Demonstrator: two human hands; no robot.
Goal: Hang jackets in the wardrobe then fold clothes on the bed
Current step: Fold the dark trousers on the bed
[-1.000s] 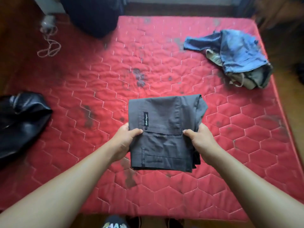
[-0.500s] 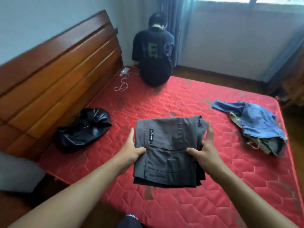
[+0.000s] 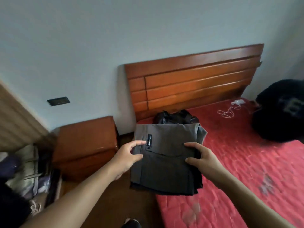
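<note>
The folded grey trousers (image 3: 166, 165) are held in the air over the bed's (image 3: 246, 162) corner, near the nightstand (image 3: 85, 145). The left hand (image 3: 128, 157) and right hand (image 3: 203, 159) grip their 2 sides. The cloth looks soft and light and will likely sag, so supporting it from underneath should keep the folds.

- grey trousers (image 3: 166, 158): folded into a flat rectangle, small black label near its 11 o'clock corner. Held up over the edge of the red mattress (image 3: 246, 162). left hand (image 3: 127, 156) grips the 9 o'clock edge, right hand (image 3: 202, 159) the 3 o'clock edge.
- black jacket (image 3: 172, 118): crumpled on the mattress, at 12 o'clock of the trousers, partly hidden behind them.
</note>
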